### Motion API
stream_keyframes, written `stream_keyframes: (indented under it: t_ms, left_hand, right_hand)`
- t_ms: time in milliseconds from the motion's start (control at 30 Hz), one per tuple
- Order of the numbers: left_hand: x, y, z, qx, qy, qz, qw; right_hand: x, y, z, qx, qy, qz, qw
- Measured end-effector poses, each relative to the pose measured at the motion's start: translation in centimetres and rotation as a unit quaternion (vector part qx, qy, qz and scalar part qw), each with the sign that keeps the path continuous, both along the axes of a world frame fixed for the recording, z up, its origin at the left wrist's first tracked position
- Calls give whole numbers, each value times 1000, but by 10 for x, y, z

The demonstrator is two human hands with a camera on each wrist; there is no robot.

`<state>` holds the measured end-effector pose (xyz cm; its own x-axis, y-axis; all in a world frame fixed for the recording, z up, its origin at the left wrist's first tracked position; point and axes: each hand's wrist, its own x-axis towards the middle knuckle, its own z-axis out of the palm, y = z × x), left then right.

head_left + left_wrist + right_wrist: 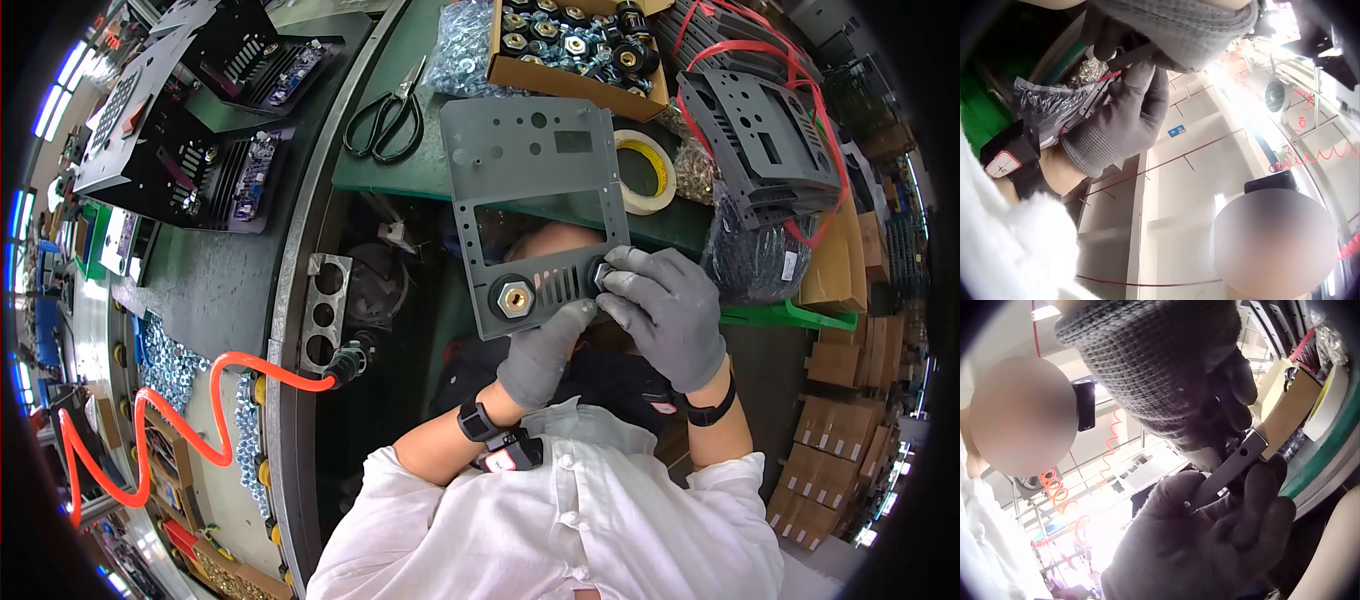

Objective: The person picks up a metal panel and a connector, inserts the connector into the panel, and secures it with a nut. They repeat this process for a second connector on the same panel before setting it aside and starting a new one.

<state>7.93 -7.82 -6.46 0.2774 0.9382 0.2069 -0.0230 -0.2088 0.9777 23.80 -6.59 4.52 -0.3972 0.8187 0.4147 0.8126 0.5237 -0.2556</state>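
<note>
In the head view a grey metal panel (530,150) with round holes, slots and a rectangular window is held tilted over the bench edge. My gloved left hand (545,360) grips its lower edge; the right wrist view shows that thumb and fingers (1266,512) on both sides of the panel's folded edge (1229,472). A black round fitting with a hex nut (515,298) sits at the panel's lower left corner. My gloved right hand (665,310) pinches a similar black fitting (599,275) at the lower right corner, partly hidden by the fingertips.
A cardboard box (580,92) of black fittings stands at the back, beside a bag of bolts (465,50). Scissors (388,120) and a tape roll (648,172) lie on the green bench. Strapped panels (770,140) are stacked right; a red coiled hose (215,400) hangs left.
</note>
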Motion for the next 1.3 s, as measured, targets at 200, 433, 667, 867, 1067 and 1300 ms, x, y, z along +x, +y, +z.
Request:
stream_keyframes:
  t_ms: [200,433,667,867,1067,1300]
  left_hand:
    - [2,-4,19,-165,-206,-28,964]
    - [4,-11,36,-134,-195,-38,971]
    - [0,-15,52,-238,-238,-99,937]
    - [8,-18,50,-190,-268,-53,943]
    - [8,-22,37,-192,-269,-115,937]
    - [7,-8,55,-83,-123,-114,982]
  right_hand:
    - [-3,-3,19,-18,-47,-36,998]
    - [-11,-10,17,-3,-11,-105,994]
    - [-11,-8,22,41,-56,-163,984]
    - [-13,-10,26,111,66,-126,983]
    - [-7,-17,39,23,1,-52,998]
    - [-18,-18,41,54,29,-117,991]
